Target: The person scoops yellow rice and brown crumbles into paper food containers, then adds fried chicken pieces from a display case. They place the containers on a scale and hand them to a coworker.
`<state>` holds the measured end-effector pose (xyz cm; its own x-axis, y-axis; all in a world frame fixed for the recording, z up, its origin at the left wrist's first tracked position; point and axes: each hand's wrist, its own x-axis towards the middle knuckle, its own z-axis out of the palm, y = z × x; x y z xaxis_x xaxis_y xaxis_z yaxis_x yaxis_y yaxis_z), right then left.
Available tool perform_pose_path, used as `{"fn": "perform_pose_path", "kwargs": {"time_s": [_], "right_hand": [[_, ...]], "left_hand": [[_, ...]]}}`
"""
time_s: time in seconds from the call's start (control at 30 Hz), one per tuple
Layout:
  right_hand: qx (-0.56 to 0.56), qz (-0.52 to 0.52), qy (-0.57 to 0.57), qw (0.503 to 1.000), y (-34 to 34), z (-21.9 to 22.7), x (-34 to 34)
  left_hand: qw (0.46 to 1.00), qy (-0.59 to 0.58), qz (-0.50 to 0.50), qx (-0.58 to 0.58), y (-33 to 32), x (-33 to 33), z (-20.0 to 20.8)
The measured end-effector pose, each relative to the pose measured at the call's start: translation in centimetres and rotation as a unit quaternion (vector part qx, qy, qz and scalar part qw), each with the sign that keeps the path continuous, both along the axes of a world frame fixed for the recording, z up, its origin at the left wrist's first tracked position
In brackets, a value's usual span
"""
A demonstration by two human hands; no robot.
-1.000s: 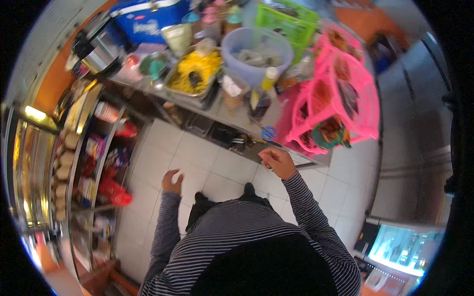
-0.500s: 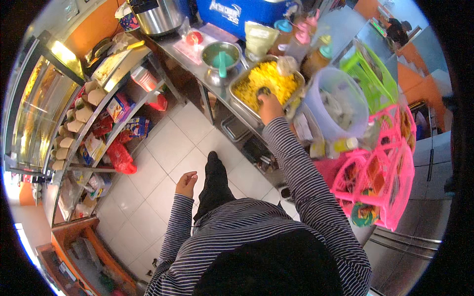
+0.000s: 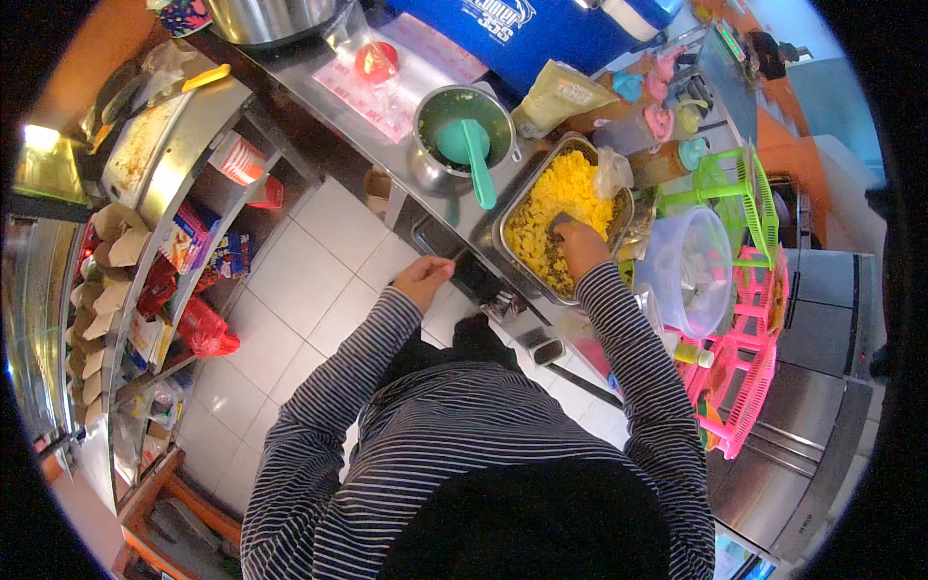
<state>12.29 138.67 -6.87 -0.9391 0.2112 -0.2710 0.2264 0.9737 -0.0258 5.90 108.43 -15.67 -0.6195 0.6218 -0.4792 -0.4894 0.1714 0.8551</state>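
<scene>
My right hand (image 3: 581,246) reaches into a steel tray (image 3: 506,214) of yellow chopped food (image 3: 561,198) on the steel counter, fingers closed on a grey utensil (image 3: 562,221) dug into the food. My left hand (image 3: 422,279) hangs free in front of the counter edge over the white tiled floor, fingers loosely curled, holding nothing. Both arms wear dark striped sleeves. Left of the tray stands a steel pot (image 3: 454,135) with a teal ladle (image 3: 472,155) in it.
A clear plastic tub (image 3: 696,271) and pink and green plastic racks (image 3: 749,358) stand right of the tray. A blue cooler (image 3: 541,29) and plastic bags lie behind. Shelves of packaged goods (image 3: 145,261) line the left side, past the tiled floor (image 3: 290,300).
The view swung left along the counter. My right hand went from the counter edge into the tray of yellow food and stays there. My left hand rose toward the counter edge.
</scene>
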Motion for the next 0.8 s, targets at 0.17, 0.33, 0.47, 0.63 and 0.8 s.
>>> {"fn": "perform_pose_path", "kwargs": {"time_s": [0.17, 0.33, 0.47, 0.63, 0.8], "right_hand": [[0.061, 0.007, -0.048, 0.997, 0.5, 1.9, -2.3], [0.009, -0.012, 0.149, 0.989, 1.7, 3.4, -3.7], [0.011, -0.01, 0.197, 0.98, 1.7, 0.2, -3.8], [-0.014, -0.027, 0.12, 0.992, -1.5, -2.9, -1.2], [-0.093, -0.149, 0.107, 0.979, -2.0, -1.2, -0.2]], "left_hand": [[0.932, -0.36, -0.008, 0.03, 6.6, 0.1, 0.9], [0.845, -0.532, 0.014, 0.059, 9.4, 2.2, 2.6], [0.836, -0.543, 0.006, 0.08, 10.0, 2.0, 3.8], [0.817, -0.569, -0.011, 0.097, 9.9, 0.5, 4.9], [0.803, -0.591, -0.009, 0.082, 10.2, -0.6, 4.7]]}}
